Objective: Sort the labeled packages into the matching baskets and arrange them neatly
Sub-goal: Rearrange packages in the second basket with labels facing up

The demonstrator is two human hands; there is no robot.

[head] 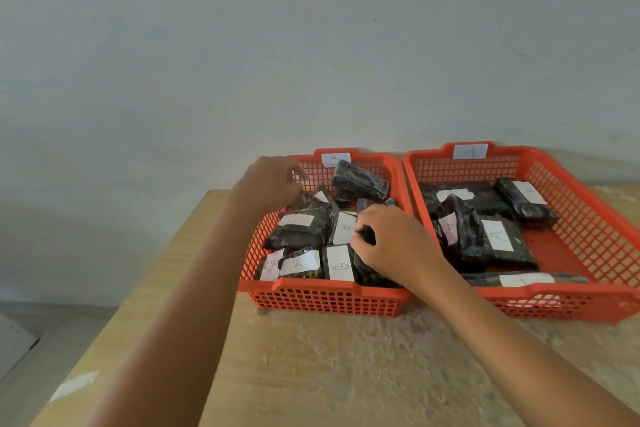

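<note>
**Q:** What are the hands doing at centre frame?

**A:** The right hand point(388, 243) reaches into the left-hand basket, its fingers curled down around the edge of a dark package point(367, 274) at that basket's lower right corner. The left hand point(273, 180) hovers at the basket's upper left corner, fingers loosely bent, just above another dark package point(313, 201); whether it grips that package cannot be told.

**Q:** And around those hands?

**A:** The B basket point(325, 302), red plastic mesh, carries a white tag marked "B" on its far rim. Inside, dark wrapped packages with white labels lie jumbled: 3 stand along the near wall, their labels reading "B", and 1 B-labeled package point(301, 227) lies tilted across the middle. A further unlabeled-side package point(360, 180) rests against the far wall.

**Q:** To the right?

**A:** The A basket point(588, 305), the same red mesh, sits just beside the first, rims nearly touching. Its far tag is blurred. It holds several dark packages, among them 1 A-labeled package point(502, 239) lying flat at centre and another standing on edge beside it.

**Q:** The setting?

**A:** Both baskets rest on a pale wooden tabletop point(329, 374), pushed toward a plain grey wall point(242, 45) filling the upper frame.
</note>
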